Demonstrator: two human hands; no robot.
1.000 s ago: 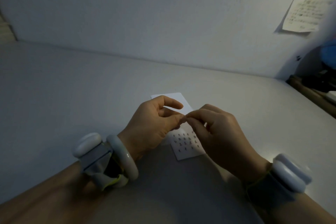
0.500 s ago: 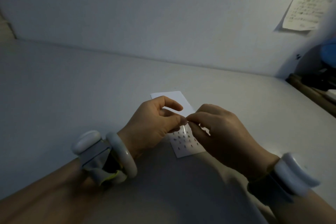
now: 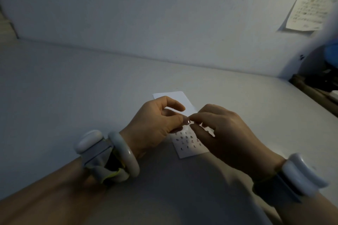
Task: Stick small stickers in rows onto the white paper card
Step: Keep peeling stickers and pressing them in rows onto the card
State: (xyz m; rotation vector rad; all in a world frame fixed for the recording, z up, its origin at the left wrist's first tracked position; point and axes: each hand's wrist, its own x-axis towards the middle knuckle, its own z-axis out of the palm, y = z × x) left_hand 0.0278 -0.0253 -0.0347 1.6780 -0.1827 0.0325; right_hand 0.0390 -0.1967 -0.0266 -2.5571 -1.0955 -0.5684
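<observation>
While both hands are meeting just above a pale grey tabletop (image 3: 73,87), the person is working at something tiny between their fingertips. The left hand (image 3: 155,124) is curling its thumb and forefinger together, and the right hand (image 3: 225,133) is pinching against them at the same spot; a small glinting bit, probably a sticker or clear backing film (image 3: 187,121), is showing there, though it is too small to tell which hand is truly holding it.

Directly beneath the hands, the white rectangular paper card (image 3: 192,149) is lying flat on the table, its near half carrying several short rows of small dark stickers (image 3: 186,141), its far end showing blank past the fingers.

A sticker this size is likely feather-light, limp and tacky, so it should be taken by its very edge with fingertip or nail, or it may fold onto itself. The thin card may slide unless held down.

Both wrists are wearing chunky white bands (image 3: 124,153). A handwritten paper note (image 3: 307,14) is hanging on the white wall (image 3: 164,23). The hands themselves are hiding the card's middle.
</observation>
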